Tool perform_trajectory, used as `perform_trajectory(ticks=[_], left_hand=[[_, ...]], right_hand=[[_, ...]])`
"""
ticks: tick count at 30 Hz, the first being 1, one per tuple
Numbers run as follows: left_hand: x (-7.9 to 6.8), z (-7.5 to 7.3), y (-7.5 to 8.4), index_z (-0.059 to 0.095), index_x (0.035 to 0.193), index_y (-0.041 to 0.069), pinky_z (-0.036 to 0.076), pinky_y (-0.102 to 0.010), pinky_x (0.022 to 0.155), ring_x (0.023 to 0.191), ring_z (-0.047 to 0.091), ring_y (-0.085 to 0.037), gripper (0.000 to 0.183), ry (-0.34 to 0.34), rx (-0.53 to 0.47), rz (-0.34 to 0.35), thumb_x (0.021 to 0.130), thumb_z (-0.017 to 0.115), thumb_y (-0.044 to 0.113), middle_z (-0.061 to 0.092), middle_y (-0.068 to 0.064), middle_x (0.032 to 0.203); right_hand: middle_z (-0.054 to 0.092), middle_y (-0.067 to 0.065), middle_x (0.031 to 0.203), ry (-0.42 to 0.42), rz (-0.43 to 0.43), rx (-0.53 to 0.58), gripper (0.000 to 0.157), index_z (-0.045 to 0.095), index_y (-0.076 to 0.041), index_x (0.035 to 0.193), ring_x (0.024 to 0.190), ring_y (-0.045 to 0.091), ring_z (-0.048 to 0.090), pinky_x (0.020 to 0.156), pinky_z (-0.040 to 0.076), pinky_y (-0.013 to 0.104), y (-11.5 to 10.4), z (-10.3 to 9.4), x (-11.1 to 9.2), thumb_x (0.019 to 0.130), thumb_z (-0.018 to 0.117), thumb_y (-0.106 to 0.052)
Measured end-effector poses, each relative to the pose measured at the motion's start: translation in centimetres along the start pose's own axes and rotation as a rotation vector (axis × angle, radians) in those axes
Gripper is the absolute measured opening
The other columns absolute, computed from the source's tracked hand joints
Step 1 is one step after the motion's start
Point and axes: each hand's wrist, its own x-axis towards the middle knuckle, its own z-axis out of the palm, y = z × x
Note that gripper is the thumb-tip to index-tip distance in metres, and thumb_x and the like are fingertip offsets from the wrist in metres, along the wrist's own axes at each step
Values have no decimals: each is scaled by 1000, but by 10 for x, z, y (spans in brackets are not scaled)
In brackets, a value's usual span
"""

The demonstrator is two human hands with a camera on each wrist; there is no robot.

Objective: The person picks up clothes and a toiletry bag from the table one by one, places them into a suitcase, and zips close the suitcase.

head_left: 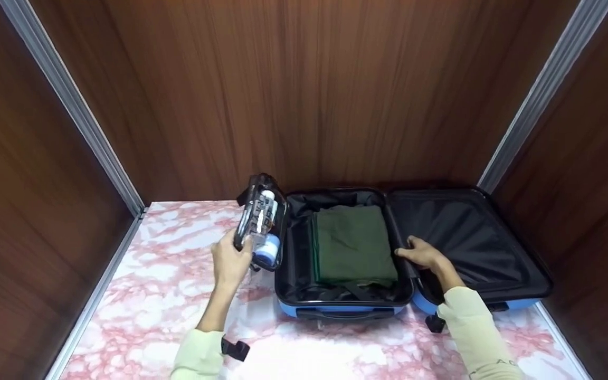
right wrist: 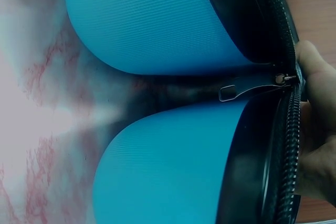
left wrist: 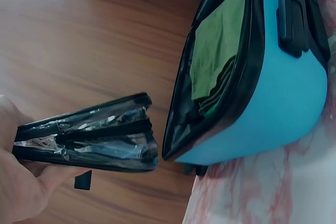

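The left hand (head_left: pixel 231 261) is grasping a clear, black-edged pouch (head_left: pixel 264 224) by its near left corner, and the pouch is hanging tilted just beside the left half of the open suitcase (head_left: pixel 288 287)! Inside the pouch, a white-and-blue container (head_left: pixel 267 249) is showing at the near end. From the left wrist view, the pouch is staying clear of the rim. Over on the other side, the right hand (head_left: pixel 421 253) is touching the zipped edge where the 2 halves are meeting; its fingertips are partly hidden, so I cannot tell whether they are curling round that edge. A zipper pull (right wrist: pixel 228 94) is dangling there, between 2 blue shells. Folded green cloth (head_left: pixel 355 244) is filling much of the left half, and the suitcase is lying on a pink-veined tabletop (head_left: pixel 177 274).
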Motion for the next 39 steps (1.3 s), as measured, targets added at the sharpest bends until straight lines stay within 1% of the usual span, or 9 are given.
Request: perform_trajectory(ticks=[5,9,11,15,22,28,34,36,39], left_hand=[[-3,17,9,69,82,2,50,-50,61,62,61,-33,6,-4,46,42,84,69,7,67,-14,66],[-6,30,11,68,80,2,50,-50,62,64,64,-37,6,-4,59,78,84,69,7,67,-14,65],[-8,36,11,67,79,1,50,-52,62,66,66,-40,7,7,68,110,84,69,7,67,-16,66],[-10,47,10,64,80,1,49,-55,62,68,66,-45,7,27,90,166,83,68,5,67,-19,67],[-12,60,8,67,89,0,51,-56,66,75,69,-45,6,56,90,199,85,68,4,72,-21,79],[-13,67,15,73,103,3,53,-56,66,74,71,-43,20,29,99,212,84,66,1,74,-23,82],[-16,78,21,70,102,-1,52,-56,58,66,68,-47,20,37,177,262,82,67,0,70,-27,73],[-19,84,23,69,104,-3,51,-56,55,63,67,-48,24,54,204,287,80,68,-1,69,-28,70],[-21,92,25,66,103,-4,51,-55,52,59,66,-48,26,86,266,320,77,70,-1,69,-27,70]], right_hand=[[19,38,157,18,-7,1,77,18,15,151,140,49,32,102,46,55,-1,1,0,101,54,-31],[18,38,157,29,-12,9,79,16,15,151,143,50,27,109,40,57,0,3,0,100,55,-31],[13,38,158,29,-17,13,83,10,17,152,146,51,21,113,36,57,1,3,0,100,55,-31],[12,37,159,26,-1,20,84,9,15,153,146,50,22,110,39,58,3,2,1,100,54,-31],[13,36,159,23,5,14,83,9,13,154,145,50,25,107,42,58,2,2,1,101,53,-33],[15,38,158,41,-2,3,82,12,15,153,145,50,25,110,39,57,4,1,0,100,54,-32],[16,37,158,43,-8,-16,79,13,15,153,147,50,21,116,30,58,3,4,-1,102,53,-31],[16,38,158,45,-12,-24,79,13,15,153,147,50,19,118,27,58,2,3,-2,102,52,-31],[15,37,159,49,-18,-11,80,13,14,153,147,50,18,119,26,58,2,3,-1,102,53,-32]])
